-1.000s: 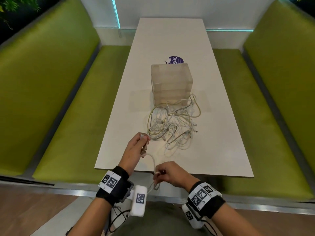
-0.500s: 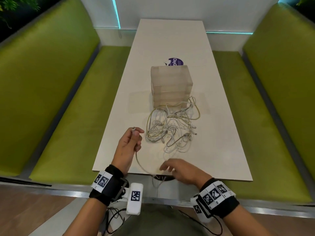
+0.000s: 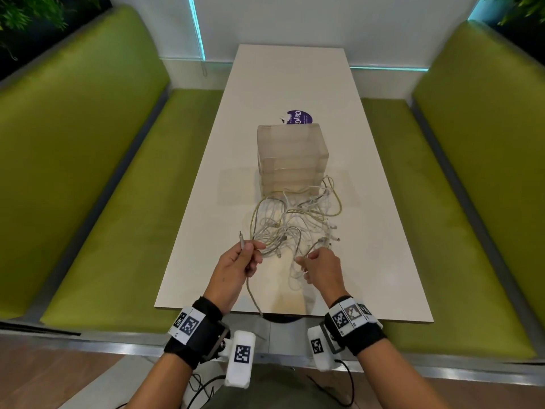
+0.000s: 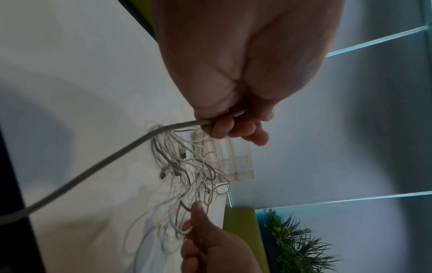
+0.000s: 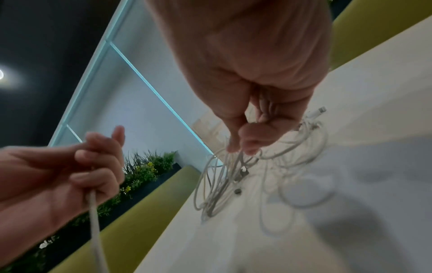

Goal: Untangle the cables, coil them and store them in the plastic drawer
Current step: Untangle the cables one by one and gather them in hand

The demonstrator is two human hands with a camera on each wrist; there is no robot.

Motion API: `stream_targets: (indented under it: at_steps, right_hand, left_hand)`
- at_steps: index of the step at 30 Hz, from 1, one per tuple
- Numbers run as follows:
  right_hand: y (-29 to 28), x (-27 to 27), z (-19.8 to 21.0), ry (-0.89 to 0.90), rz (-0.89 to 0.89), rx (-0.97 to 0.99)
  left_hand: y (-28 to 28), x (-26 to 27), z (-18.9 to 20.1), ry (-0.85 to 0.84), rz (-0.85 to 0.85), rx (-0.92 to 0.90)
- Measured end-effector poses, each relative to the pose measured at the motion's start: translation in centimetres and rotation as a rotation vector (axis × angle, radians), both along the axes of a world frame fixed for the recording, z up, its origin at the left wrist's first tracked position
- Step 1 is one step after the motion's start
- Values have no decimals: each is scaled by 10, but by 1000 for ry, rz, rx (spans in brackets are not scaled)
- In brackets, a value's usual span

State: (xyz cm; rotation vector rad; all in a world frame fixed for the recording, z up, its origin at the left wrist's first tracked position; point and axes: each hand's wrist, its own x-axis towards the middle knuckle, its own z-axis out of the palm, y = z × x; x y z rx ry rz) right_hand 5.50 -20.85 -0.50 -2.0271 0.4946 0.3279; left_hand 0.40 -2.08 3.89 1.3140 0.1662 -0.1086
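A white table (image 3: 295,84) is stretched ahead of the hands, flanked left and right by green benches (image 3: 88,172). A purple sticker (image 3: 299,117) is seen far ahead; plants (image 5: 145,166) are set behind the benches.

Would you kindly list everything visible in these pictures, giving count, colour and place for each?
table: one, white, running away from the person between the benches
plastic drawer unit: one, translucent, mid-table behind the cables
tangled cables: one pile, exact number unclear, white and yellowish, in front of the drawer unit
single cable: one, grey-white, hanging over the near table edge
sticker: one, purple, behind the drawer unit
benches: two, green, either side of the table
plants: green, upper corners
left hand: grips the single cable near its plug
right hand: pinches strands at the pile's near edge
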Motion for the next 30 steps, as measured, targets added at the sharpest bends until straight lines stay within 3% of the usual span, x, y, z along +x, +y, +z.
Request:
stream_targets:
  at_steps: [4, 6, 12, 18, 26, 30]
  right_hand:
    - [-6, -3, 15, -108, -67, 38]
    - [-7, -5, 21, -139, -50, -53]
    - [-8, -5, 29, -64, 50, -310]
    - [-12, -1, 28, 9, 209, -397]
    - [-19, 2, 27, -29, 88, -361]
    - [-15, -5, 35, -319, -41, -31]
  left_hand:
    - [-5, 1, 2, 40, -7, 3]
    - [-7, 2, 3, 54, -13, 11]
    - [-13, 6, 6, 91, -24, -14]
    - [-14, 6, 5, 78, -57, -8]
    - [-14, 6, 6, 76, -63, 5]
    - [-17, 7, 4, 64, -72, 17]
